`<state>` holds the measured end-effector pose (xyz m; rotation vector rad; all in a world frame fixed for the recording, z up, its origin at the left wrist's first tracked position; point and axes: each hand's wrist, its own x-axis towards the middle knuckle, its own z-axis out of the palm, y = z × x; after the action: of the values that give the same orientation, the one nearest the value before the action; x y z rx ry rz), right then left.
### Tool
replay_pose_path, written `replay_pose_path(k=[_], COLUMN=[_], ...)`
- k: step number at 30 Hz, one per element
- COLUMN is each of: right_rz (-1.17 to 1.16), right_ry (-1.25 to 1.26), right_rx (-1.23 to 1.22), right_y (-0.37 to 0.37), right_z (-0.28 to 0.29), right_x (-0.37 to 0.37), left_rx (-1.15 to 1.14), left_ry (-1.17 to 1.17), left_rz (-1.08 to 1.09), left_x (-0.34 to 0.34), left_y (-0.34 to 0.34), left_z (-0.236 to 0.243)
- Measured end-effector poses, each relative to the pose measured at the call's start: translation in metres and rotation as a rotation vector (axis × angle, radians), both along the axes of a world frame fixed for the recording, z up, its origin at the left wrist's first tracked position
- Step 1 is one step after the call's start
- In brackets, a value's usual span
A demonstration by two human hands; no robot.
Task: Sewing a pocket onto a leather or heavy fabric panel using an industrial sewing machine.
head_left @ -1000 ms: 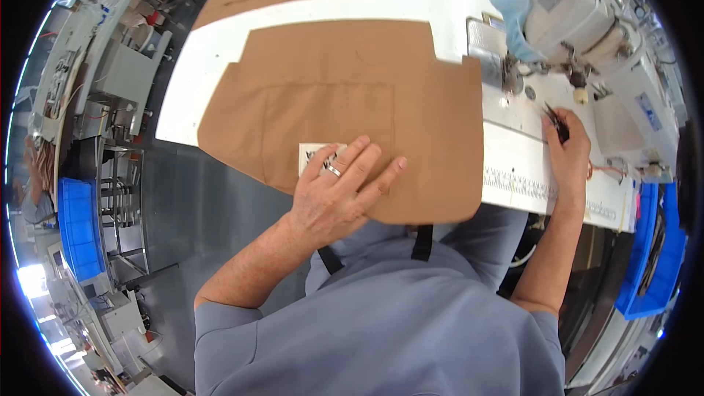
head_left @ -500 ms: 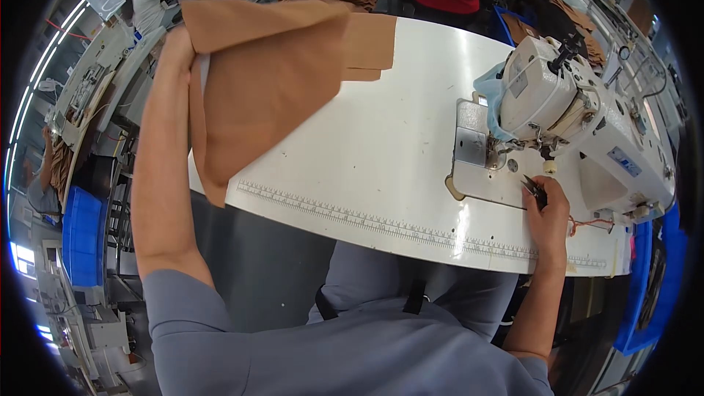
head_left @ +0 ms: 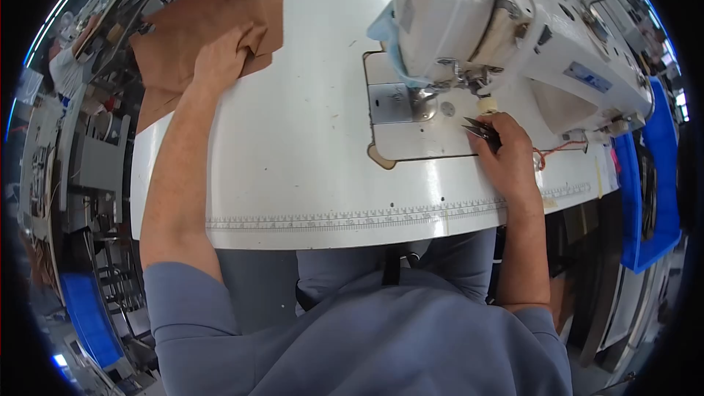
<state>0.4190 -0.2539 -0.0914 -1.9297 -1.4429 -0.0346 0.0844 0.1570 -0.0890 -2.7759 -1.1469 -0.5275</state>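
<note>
At the far left of the table, my left hand (head_left: pixel 221 62) is closed on a bunched fold of a brown fabric piece (head_left: pixel 209 11); its fingertips are partly hidden in the cloth. Part of the fabric hangs past the table's left edge. My right hand (head_left: pixel 507 148) grips small dark thread snips (head_left: pixel 482 130), with the pointed blades sticking out to the left. It rests on the table just in front of the white sewing machine (head_left: pixel 447 22), close to the needle area and its metal plate (head_left: pixel 391 103).
A printed ruler strip (head_left: pixel 330 221) runs along the front edge of the white table (head_left: pixel 293 139). An orange cord (head_left: pixel 561 148) lies right of my right hand. Blue bins stand at the right (head_left: pixel 664 205) and lower left (head_left: pixel 92 319). Light blue cloth (head_left: pixel 389 37) hangs on the machine head.
My left hand has gone from holding the fabric raised and spread to pressing it down, crumpled, at the far left. The view has shifted; my right hand still holds the snips by the machine.
</note>
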Motion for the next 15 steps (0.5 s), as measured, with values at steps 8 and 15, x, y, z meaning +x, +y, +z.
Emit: replay_pose_path(k=[8, 15], right_rz=[-0.217, -0.263], right_ry=[-0.075, -0.109], right_rx=[-0.070, -0.015], right_y=[-0.015, -0.024], right_z=[-0.002, -0.006], right_x=[0.006, 0.017], left_rx=[-0.030, -0.190], left_ry=[0.000, 0.125], left_rz=[0.014, -0.124], left_x=[-0.006, 0.008], left_y=[-0.074, -0.196], left_z=[-0.021, -0.014])
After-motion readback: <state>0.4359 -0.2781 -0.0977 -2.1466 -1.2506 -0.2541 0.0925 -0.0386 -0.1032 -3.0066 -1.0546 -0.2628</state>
